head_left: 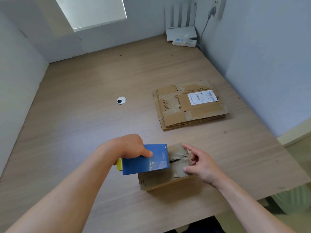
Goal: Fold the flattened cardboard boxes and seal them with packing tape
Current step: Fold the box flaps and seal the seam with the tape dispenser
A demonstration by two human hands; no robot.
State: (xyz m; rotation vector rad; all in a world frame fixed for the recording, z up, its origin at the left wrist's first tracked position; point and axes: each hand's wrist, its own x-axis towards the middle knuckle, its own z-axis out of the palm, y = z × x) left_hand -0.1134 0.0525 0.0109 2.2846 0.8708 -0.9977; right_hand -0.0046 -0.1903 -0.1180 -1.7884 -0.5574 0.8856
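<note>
Head view: the left hand (133, 147) grips a blue tape dispenser (146, 159) on the small brown cardboard box (168, 181) near the tabletop (84, 115) edge. The right hand (200, 167), fingers relaxed, steadies it. Best to drag the dispenser flat along the seam.

We record a single view, from a wide-angle camera worn on the person's head. It faces forward and steeply down over the wooden table (75, 115). Both forearms enter from the bottom edge. The left hand (127, 146), the tape dispenser (144, 160) it grips and the right hand (203, 169) sit in the lower middle, nearest the lens. The flattened boxes (190, 105) lie at mid-distance, right of centre. The router (180, 33) in the far right corner marks the top of the frame. This one view carries the whole scene.
</note>
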